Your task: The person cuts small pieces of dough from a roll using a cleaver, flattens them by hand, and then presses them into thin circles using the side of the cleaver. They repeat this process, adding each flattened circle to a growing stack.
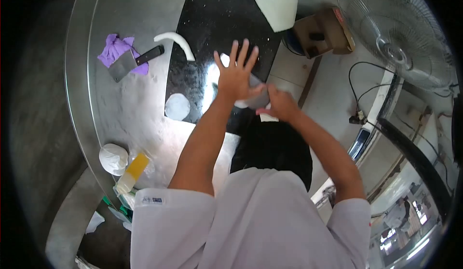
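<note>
My left hand (pixel 235 81) is over the black work surface (pixel 207 8) with its fingers spread and its thumb against a grey object (pixel 259 101). My right hand (pixel 282 104) is closed on the right side of that object, which is blurred and partly hidden by both hands. A white curved strip (pixel 179 41) lies at the black surface's left edge. Below it, a round whitish disc (pixel 177 107) rests near the corner.
A cleaver (pixel 123 66) lies on a purple cloth (pixel 115 49) on the metal table (pixel 128 8). Nearby are a white bundle (pixel 114 159) and a yellow-labelled bottle (pixel 132 172). At right are a white block (pixel 278 7), a cardboard box (pixel 333 32) and a fan (pixel 395 27).
</note>
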A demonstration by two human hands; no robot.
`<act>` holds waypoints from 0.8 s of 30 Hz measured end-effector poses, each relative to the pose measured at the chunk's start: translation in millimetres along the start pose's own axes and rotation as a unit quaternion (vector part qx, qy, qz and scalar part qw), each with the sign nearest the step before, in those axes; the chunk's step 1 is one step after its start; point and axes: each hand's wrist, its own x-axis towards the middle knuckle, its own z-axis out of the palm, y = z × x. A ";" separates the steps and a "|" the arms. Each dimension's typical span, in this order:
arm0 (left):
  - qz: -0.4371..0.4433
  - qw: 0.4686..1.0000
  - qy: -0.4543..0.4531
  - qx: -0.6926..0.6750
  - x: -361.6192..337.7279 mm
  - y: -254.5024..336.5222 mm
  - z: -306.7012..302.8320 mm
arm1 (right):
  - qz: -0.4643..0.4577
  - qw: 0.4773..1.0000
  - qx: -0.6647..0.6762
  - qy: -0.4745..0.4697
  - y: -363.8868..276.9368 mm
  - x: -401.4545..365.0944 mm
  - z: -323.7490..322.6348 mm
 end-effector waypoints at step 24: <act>0.154 0.987 -0.055 0.011 -7.8 26.5 14.0 | 0.084 0.993 0.075 0.036 6.7 -59.1 47.0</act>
